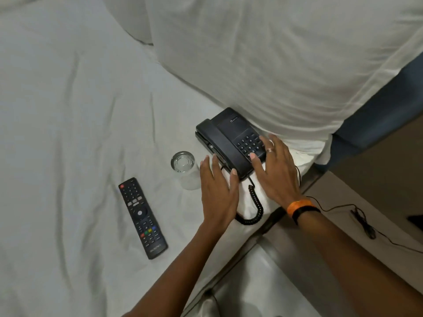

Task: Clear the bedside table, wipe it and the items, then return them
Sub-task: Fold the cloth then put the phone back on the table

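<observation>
Telephone, remote and glass on a wrinkled white bed

The soft bed (68,115) carries a big smooth pillow (274,53) and, below it, a boxy black plastic telephone (229,138) with a coiled cord (256,205). The left hand (218,191) and right hand (278,173) are at its near corners, fingers straight and spread. The long flat remote (142,217) and the round clear glass (183,167) rest to its left.

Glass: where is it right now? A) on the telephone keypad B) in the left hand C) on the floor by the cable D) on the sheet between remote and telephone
D: the glass stands on the bed sheet, remote on one side, telephone on the other, unheld.
</observation>
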`<state>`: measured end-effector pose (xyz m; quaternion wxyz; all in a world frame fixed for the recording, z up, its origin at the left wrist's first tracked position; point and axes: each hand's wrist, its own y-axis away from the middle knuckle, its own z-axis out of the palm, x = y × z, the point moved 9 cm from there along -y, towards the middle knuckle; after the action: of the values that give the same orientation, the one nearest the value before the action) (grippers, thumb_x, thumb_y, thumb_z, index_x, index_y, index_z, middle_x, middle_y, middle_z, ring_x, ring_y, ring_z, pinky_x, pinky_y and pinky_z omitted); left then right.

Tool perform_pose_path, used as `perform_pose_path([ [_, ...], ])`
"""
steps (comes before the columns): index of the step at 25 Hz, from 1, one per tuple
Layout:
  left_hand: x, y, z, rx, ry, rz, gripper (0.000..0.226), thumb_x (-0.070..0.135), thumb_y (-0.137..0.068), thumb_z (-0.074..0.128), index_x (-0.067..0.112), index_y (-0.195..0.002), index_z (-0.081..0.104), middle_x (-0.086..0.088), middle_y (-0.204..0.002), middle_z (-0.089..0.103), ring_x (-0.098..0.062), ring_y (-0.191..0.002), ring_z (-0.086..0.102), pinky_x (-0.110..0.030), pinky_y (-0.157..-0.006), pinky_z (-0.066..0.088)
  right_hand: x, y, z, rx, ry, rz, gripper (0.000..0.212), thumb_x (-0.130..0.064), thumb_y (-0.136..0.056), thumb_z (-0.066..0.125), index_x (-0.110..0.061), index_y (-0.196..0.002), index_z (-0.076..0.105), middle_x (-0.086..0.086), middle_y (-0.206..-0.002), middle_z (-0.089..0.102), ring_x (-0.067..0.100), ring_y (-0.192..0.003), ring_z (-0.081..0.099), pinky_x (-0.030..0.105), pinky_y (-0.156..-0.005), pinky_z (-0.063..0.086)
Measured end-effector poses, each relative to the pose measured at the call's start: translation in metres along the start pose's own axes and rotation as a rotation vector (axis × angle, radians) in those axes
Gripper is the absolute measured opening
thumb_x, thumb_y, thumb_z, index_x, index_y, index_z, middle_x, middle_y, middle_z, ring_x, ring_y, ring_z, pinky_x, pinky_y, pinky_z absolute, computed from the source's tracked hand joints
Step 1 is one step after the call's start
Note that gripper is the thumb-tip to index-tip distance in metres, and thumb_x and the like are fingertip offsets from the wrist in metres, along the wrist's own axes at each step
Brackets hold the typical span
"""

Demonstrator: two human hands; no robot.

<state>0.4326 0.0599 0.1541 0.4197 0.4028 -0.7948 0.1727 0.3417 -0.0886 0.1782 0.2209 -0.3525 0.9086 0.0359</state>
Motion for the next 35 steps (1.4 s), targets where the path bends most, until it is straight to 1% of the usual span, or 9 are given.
perform_pose_path([
  [3, -0.013, -0.024, 0.011, 0.026, 0.349, -0.289, 0.062, 0.039, -0.106, 0.039, 0.015, -0.159, 0.016, -0.002, -0.167, 0.017, -0.015, -0.153, 0.014, -0.032, -0.124, 0.013, 0.009, -0.036, 0.014, -0.102, -0.18, 0.122, 0.057, -0.038, -0.106, 0.04, -0.007, -0.154, 0.034, 0.013, -0.161, 0.033, 0.028, -0.15, 0.03, 0.04, -0.123, 0.027],
  [7, -0.013, -0.051, 0.02, 0.1, 0.511, -0.362, 0.049, 0.037, -0.103, 0.043, 0.02, -0.148, 0.038, 0.016, -0.137, 0.044, -0.004, -0.123, 0.043, -0.019, -0.104, 0.032, 0.019, -0.061, 0.033, -0.2, -0.264, 0.198, 0.046, -0.025, -0.108, 0.038, 0.0, -0.147, 0.042, 0.023, -0.152, 0.045, 0.035, -0.143, 0.04, 0.036, -0.115, 0.031],
  [10, -0.033, -0.06, 0.031, 0.074, 0.548, -0.529, 0.061, 0.05, -0.098, 0.043, 0.015, -0.147, 0.039, -0.003, -0.15, 0.047, -0.025, -0.135, 0.046, -0.044, -0.115, 0.035, 0.028, -0.073, 0.038, -0.167, -0.272, 0.277, 0.036, -0.016, -0.108, 0.038, 0.008, -0.103, 0.064, 0.031, -0.113, 0.066, 0.043, -0.114, 0.057, 0.04, -0.096, 0.037],
  [14, -0.043, -0.063, 0.037, 0.071, 0.692, -0.633, 0.056, 0.056, -0.094, 0.045, 0.014, -0.129, 0.058, -0.011, -0.136, 0.06, -0.029, -0.122, 0.059, -0.047, -0.104, 0.05, 0.043, -0.066, 0.034, -0.183, -0.383, 0.363, 0.046, -0.022, -0.107, 0.042, -0.017, -0.062, 0.04, 0.01, -0.074, 0.049, 0.029, -0.081, 0.046, 0.034, -0.07, 0.028],
  [18, -0.02, -0.036, 0.041, 0.038, 0.798, -0.626, 0.049, 0.065, -0.097, 0.04, 0.026, -0.104, 0.069, 0.008, -0.091, 0.079, -0.011, -0.084, 0.076, -0.029, -0.068, 0.055, 0.074, -0.023, 0.023, -0.198, -0.652, 0.453, 0.035, -0.026, -0.107, 0.045, -0.001, -0.104, 0.069, 0.021, -0.106, 0.072, 0.036, -0.104, 0.065, 0.041, -0.094, 0.05],
  [22, 0.009, 0.012, 0.071, -0.099, 0.693, -0.649, 0.057, 0.076, -0.093, 0.029, 0.035, -0.099, 0.067, 0.009, -0.09, 0.078, -0.006, -0.07, 0.073, -0.026, -0.057, 0.055, 0.122, 0.039, 0.002, -0.092, -0.897, 0.576, 0.033, -0.02, -0.107, 0.045, -0.004, -0.129, 0.064, 0.017, -0.124, 0.07, 0.032, -0.122, 0.063, 0.05, -0.11, 0.047],
  [29, 0.081, 0.077, 0.204, -0.434, 0.448, -0.555, 0.063, 0.081, -0.089, 0.03, 0.036, -0.097, 0.073, 0.011, -0.088, 0.079, -0.01, -0.079, 0.074, -0.032, -0.069, 0.055, 0.258, 0.18, -0.053, 0.246, -1.012, 0.888, 0.029, -0.019, -0.108, 0.042, -0.014, -0.127, 0.063, 0.006, -0.11, 0.073, 0.018, -0.096, 0.071, 0.031, -0.082, 0.058],
  [32, 0.104, 0.104, 0.268, -0.609, 0.325, -0.48, 0.054, 0.074, -0.094, 0.029, 0.041, -0.098, 0.072, 0.016, -0.091, 0.075, -0.003, -0.082, 0.067, -0.026, -0.062, 0.045, 0.306, 0.242, -0.055, 0.334, -1.073, 1.044, 0.027, -0.02, -0.107, 0.042, -0.016, -0.126, 0.062, 0.008, -0.113, 0.073, 0.021, -0.097, 0.071, 0.035, -0.085, 0.057],
  [35, 0.095, 0.121, 0.301, -0.745, 0.205, -0.414, 0.054, 0.07, -0.096, 0.029, 0.034, -0.1, 0.069, 0.013, -0.077, 0.073, 0.001, -0.062, 0.068, -0.014, -0.046, 0.047, 0.322, 0.285, -0.037, 0.305, -1.083, 1.179, 0.03, -0.022, -0.107, 0.042, -0.01, -0.131, 0.057, 0.01, -0.117, 0.069, 0.027, -0.104, 0.068, 0.036, -0.086, 0.055],
])
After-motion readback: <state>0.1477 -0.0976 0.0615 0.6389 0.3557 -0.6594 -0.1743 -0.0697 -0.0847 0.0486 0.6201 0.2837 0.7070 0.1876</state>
